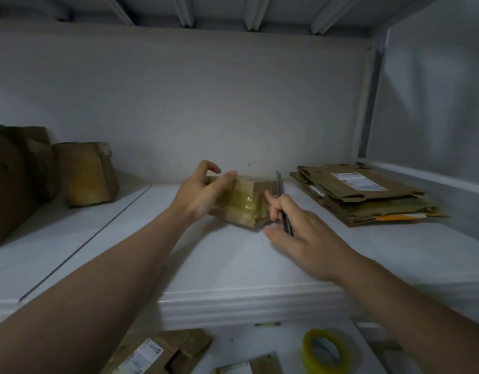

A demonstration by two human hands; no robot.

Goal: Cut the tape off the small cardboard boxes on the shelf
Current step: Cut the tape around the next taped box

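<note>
Left hand (203, 191) grips taped box (243, 203); right hand (300, 228) holds cutter (284, 203); labels unreadable.

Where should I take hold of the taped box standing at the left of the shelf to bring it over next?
Probably across its two brown side faces near the top, coming from the front. The taped box leans slightly and stands apart from the large brown item on its left, so both sides look free. Its front is glossy tape, likely slippery. The left hand is steadying the small box; the right hand holds the cutter.
</note>
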